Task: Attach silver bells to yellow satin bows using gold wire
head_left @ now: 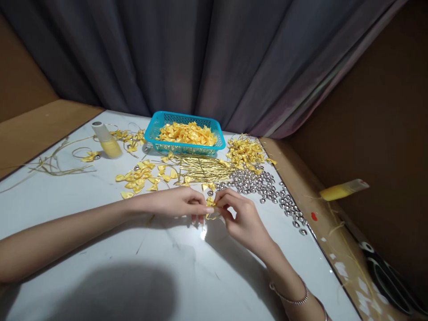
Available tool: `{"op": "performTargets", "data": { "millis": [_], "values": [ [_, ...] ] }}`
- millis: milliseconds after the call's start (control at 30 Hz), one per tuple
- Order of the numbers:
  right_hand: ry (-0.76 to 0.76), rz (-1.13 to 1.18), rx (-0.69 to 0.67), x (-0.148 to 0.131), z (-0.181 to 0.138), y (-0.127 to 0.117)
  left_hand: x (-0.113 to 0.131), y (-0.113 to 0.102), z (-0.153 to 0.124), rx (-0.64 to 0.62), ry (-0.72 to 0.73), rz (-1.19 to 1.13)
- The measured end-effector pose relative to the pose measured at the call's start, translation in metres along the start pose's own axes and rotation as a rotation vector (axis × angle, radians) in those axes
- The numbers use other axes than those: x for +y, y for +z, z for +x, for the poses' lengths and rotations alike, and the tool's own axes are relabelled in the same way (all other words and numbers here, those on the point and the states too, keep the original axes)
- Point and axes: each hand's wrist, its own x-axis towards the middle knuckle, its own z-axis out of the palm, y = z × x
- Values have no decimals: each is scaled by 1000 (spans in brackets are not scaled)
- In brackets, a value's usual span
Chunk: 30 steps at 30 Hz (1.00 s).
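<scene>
My left hand point(177, 203) and my right hand point(239, 214) meet over the white marble table point(100, 249), fingers pinched together. Between the fingertips sits a small yellow ribbon bow point(210, 202) with a thin gold wire loop point(213, 216) curving under it. Both hands are closed on this piece. Just behind them lie a bundle of gold wires point(200, 169), loose yellow bows point(142, 176) and a spread of silver beads point(264, 187).
A turquoise basket point(152, 131) full of yellow bows stands at the back centre. A pale yellow bottle point(107, 140) lies at back left near finished wire loops. More bows point(245, 154) are piled at back right. A yellow tube point(343, 189) and scissors point(384, 272) lie off the table's right edge.
</scene>
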Motion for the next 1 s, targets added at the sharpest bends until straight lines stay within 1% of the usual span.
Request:
{"op": "performTargets", "data": {
  "millis": [100,167,233,400,433,500,567,667,767,867,1000],
  "values": [
    [48,22,2,4,1,4,-7,4,1,36,-62,-57],
    [104,43,23,6,1,8,-10,6,2,74,-121,-83],
    [154,64,52,8,2,11,-11,8,1,91,-148,-78],
    [218,72,99,10,2,12,-13,12,1,-4,-164,-172],
    [222,80,95,9,2,11,-14,12,1,10,-167,-188],
    [226,106,80,9,2,10,-18,12,4,99,-172,-183],
    [233,128,71,9,1,9,-20,13,6,149,-171,-173],
    [251,134,91,9,1,10,-16,15,6,175,-138,-141],
    [269,133,103,8,0,9,-9,18,3,225,-78,-19],
    [273,140,75,6,0,9,-7,19,1,263,-31,81],
    [263,132,36,5,1,9,-10,19,1,294,-17,131]
  ]
}}
